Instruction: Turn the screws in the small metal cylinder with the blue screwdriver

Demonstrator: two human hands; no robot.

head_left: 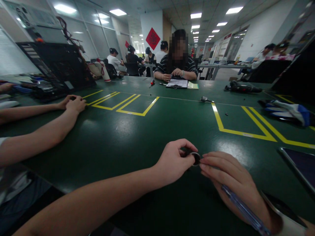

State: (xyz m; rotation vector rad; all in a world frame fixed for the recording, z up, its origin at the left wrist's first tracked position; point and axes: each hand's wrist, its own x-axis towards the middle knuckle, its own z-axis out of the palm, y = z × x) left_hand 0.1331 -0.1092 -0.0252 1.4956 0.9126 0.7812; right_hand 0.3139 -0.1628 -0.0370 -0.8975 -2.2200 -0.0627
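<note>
A small round part [196, 158] with a pale metal rim and a dark hollow middle is pinched between the thumb and fingers of my left hand [172, 162]. My right hand [232, 178] meets it from the right, with its fingertips pressed together at the rim. Whether those fingertips also grip something small cannot be seen. A slim translucent bluish pen-like tool [246, 209] lies along my right hand, its far end pointing toward the wrist. A dark-faced band [283, 209] is around my right wrist.
Yellow tape [248, 134] marks the green table [137, 137]. A phone-like device [301, 165], gloves [287, 111], a metal-tipped tool [206, 99], a red-handled screwdriver [152, 83] and a clipboard [177, 84] lie about. A co-worker's hands [75, 103] are at left; another person [178, 62] sits opposite.
</note>
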